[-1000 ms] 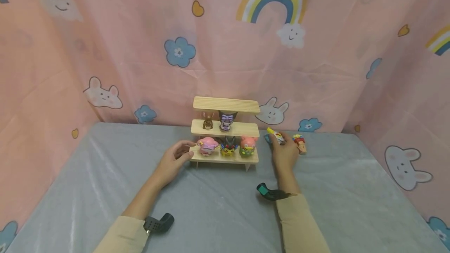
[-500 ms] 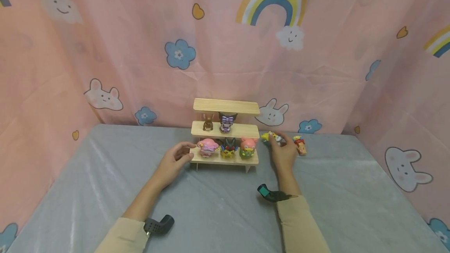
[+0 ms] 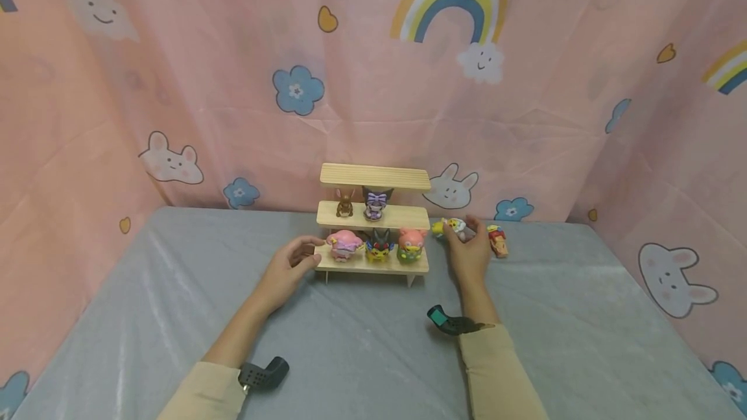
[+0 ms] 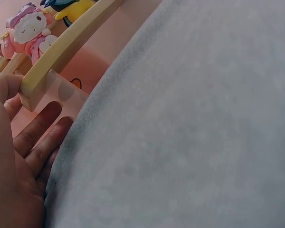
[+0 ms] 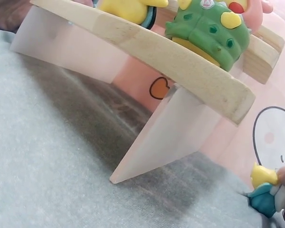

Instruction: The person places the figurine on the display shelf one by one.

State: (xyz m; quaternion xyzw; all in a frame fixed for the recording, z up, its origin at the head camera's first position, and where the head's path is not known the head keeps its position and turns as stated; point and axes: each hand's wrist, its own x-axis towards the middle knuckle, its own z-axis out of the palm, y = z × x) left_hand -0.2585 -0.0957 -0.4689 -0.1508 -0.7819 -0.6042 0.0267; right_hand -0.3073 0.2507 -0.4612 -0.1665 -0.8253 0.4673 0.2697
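Observation:
A three-tier wooden display stand (image 3: 376,177) stands near the back of the table. My left hand (image 3: 288,271) holds the left end of its bottom board, with the thumb on the corner in the left wrist view. To the right of the stand, my right hand (image 3: 470,256) pinches a small figurine (image 3: 450,227) with yellow, white and teal parts, lying low over the table. On the bottom board sit a pink figurine (image 3: 344,245), a black-eared yellow one (image 3: 380,246) and a pink-and-green one (image 3: 411,245). The middle board carries a brown figurine (image 3: 345,205) and a purple-bowed one (image 3: 375,204).
Just right of my right hand, another figurine (image 3: 498,241) in red, yellow and tan lies on the grey cloth (image 3: 362,355). A pink printed curtain (image 3: 362,115) hangs close behind the stand. Clear panels (image 5: 156,133) support the bottom board.
My right hand has turned the figurine, so its yellow part now points left towards the stand, and drawn it slightly nearer the stand. My left hand stays at the board's end.

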